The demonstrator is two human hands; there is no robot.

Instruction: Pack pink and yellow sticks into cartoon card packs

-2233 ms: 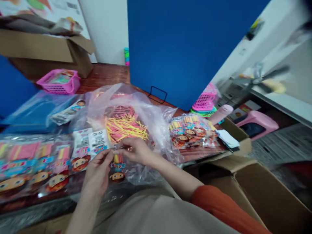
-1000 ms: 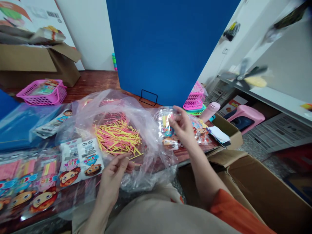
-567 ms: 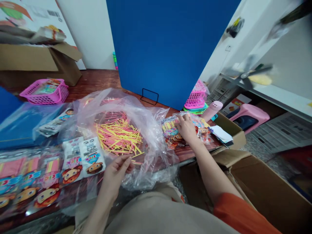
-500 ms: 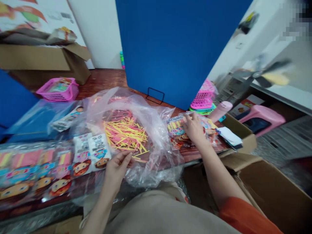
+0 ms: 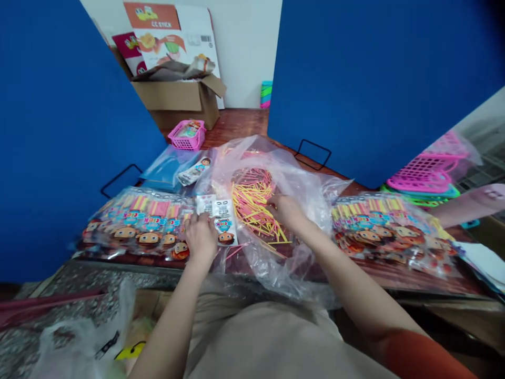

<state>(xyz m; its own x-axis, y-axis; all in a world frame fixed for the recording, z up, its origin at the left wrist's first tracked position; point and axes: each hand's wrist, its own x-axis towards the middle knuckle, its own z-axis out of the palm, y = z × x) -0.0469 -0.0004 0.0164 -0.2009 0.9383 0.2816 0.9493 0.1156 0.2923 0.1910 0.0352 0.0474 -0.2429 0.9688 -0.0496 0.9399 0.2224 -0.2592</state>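
My left hand [image 5: 201, 239] rests palm-down with its fingers apart over the edge of the white printed packets [image 5: 224, 223], touching them. A heap of thin yellow and pink sticks [image 5: 252, 202] lies in a large clear plastic bag [image 5: 311, 210] with its mouth spread wide. At the right side of that heap, my right hand [image 5: 290, 213] has its fingers curled together against the sticks. What sits between those fingertips is hidden. Filled packets of sticks [image 5: 150, 223] lie in overlapping rows left of my left hand. More filled packets [image 5: 379, 226] lie right of the bag.
Blue panels [image 5: 355, 79] stand behind the table on both sides. Further back are a pink basket [image 5: 187, 138] and an open cardboard box [image 5: 177, 97]. Pink baskets [image 5: 422, 171] are stacked at the right, near white papers [image 5: 483, 263]. A plastic bag [image 5: 74, 342] is below, left.
My view has turned left. My right hand has left the right-hand packets and come to the stick heap. My left hand has gone from the heap's front edge to the white packets.
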